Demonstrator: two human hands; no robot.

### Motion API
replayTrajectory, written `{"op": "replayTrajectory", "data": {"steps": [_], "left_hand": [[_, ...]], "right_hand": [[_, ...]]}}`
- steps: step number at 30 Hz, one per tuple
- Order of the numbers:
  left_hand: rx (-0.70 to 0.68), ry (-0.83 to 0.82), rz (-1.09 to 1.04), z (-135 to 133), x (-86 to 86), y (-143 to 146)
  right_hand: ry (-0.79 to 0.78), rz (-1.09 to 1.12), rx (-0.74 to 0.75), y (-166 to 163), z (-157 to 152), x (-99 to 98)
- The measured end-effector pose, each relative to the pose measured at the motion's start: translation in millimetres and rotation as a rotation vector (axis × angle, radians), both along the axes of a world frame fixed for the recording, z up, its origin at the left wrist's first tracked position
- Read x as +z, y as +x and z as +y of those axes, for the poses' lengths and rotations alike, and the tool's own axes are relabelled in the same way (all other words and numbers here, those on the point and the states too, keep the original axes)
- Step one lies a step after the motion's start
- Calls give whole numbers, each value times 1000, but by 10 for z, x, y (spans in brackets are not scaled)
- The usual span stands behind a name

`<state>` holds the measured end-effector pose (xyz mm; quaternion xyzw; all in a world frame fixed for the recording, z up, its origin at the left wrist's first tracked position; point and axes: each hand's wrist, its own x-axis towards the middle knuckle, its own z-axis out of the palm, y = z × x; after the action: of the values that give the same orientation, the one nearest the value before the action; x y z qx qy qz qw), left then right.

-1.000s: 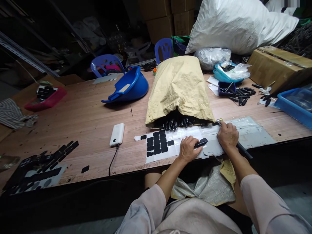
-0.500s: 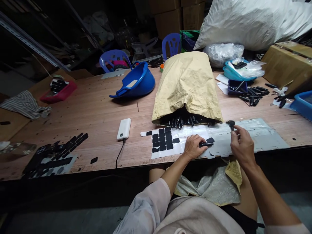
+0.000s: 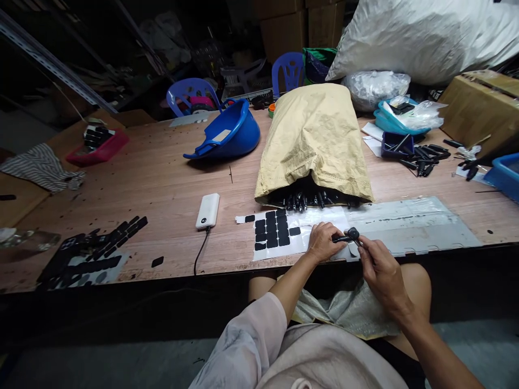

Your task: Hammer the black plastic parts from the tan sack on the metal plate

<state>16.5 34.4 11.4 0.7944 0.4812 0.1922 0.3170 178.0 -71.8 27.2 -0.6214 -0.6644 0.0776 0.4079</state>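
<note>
My left hand [image 3: 322, 241] is closed at the table's front edge, its fingers pinching a slim black plastic piece [image 3: 338, 238] that points right. In my right hand [image 3: 380, 265] is a small hammer-like tool with a round black head [image 3: 353, 233]. That head lies at the right end of the black piece, apparently touching it, and hides part of it. Beneath my hands is a white sheet [image 3: 302, 249]; rows of black rounded stickers [image 3: 272, 231] lie on its left part. Several similar slim black pieces [image 3: 300, 201] fill the mouth of a yellow sack [image 3: 312, 140] just behind.
A grey board [image 3: 417, 232] covers the table's front right. White power bank [image 3: 208, 210] with a cable stands left, blue basin [image 3: 233, 132] behind it. A purple box [image 3: 397, 146] and loose black parts lie right, near a cardboard box [image 3: 478, 113]. Black strips [image 3: 117, 240] lie far left.
My right hand has come down and left, bringing the tool's round head from above the grey board onto the black piece. My left hand has stayed almost in place.
</note>
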Motion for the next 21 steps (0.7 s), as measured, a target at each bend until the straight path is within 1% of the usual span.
{"op": "replayTrajectory", "data": {"steps": [2,6,10,16,18,21], "left_hand": [[1,0,-1,-2,6,0],[6,0,-9,-7,27,-3],[3,-2,-7,-6,28,-2],[19,6,-14,-14,12,8],[16,11,-6,-20,20,8],[7,17,14,-24,38,8]], "right_hand": [[-3,-30,7,-23,-17,-9],[-70,-77,-16,-8,-22,-12],[-43,-38,-64,62,-12,24],[-76,-52,-76,134,-17,-49],[-47,-61,-122,206,42,-33],[-5,-124,-260,430,239,34]]}}
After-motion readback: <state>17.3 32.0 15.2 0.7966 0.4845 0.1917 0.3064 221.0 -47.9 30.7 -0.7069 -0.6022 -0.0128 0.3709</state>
